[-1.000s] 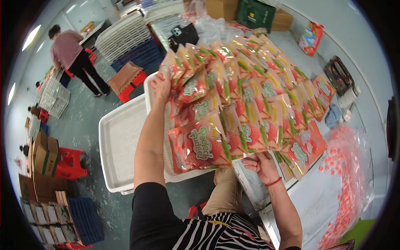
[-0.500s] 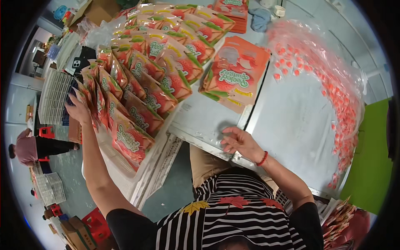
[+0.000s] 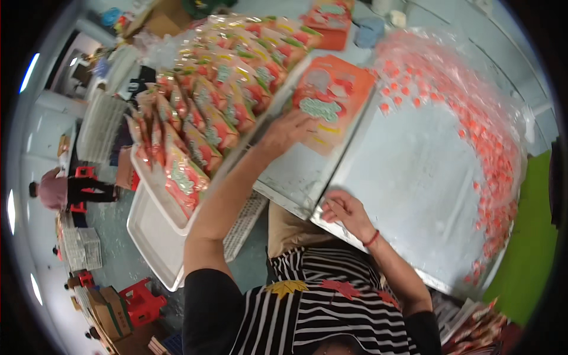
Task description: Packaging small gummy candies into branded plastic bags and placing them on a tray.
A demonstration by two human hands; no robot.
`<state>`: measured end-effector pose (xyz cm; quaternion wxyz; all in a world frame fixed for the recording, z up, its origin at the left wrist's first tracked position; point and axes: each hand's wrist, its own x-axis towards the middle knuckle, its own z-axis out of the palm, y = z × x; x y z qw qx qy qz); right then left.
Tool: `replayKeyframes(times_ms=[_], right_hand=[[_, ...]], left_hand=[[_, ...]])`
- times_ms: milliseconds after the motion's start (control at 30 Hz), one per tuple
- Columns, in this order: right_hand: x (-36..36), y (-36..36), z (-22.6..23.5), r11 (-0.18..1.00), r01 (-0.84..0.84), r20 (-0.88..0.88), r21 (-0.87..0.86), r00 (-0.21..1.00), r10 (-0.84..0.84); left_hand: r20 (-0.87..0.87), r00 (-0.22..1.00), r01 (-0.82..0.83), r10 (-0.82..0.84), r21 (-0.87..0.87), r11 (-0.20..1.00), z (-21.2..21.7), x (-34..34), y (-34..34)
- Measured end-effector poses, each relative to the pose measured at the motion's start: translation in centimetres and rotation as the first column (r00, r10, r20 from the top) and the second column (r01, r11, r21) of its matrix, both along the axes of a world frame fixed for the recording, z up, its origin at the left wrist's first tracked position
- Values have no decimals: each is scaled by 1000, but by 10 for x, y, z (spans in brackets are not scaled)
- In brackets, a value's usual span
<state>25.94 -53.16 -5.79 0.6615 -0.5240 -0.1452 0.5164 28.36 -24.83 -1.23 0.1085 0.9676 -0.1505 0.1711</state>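
Note:
My left hand (image 3: 291,130) reaches across to a stack of flat coral-coloured candy pouches (image 3: 346,80) on the metal table. Its fingers are stretched out over the lower left edge of the stack, slightly blurred. My right hand (image 3: 348,212), with a red beaded bracelet on the wrist, hovers at the table's front edge. Its fingers are loosely bent and apart, holding nothing I can see. To the left, filled candy pouches (image 3: 207,112) stand packed in rows in a white plastic tray (image 3: 177,222).
Small red wrapped candies (image 3: 488,165) lie along the right side of the table, partly in a clear plastic bag (image 3: 426,50). More flat pouches (image 3: 328,23) and a blue cloth (image 3: 370,31) are at the back. A person (image 3: 56,188) stands far left near red stools (image 3: 142,303).
My left hand has left the filled pouches in the tray and swung right to the flat stack. My right hand has shifted slightly, its fingers a little more bent. The view has turned slightly.

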Motion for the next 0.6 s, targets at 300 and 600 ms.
replayKeyframes(times_ms=[300, 600], right_hand=[[1, -2, -7, 999, -21, 66, -26, 998, 22], [-1, 2, -7, 995, 28, 111, -91, 994, -18]], left_hand=[[23, 999, 39, -42, 120, 992, 4, 8, -8], [-76, 995, -69, 65, -55, 996, -28, 25, -4]])
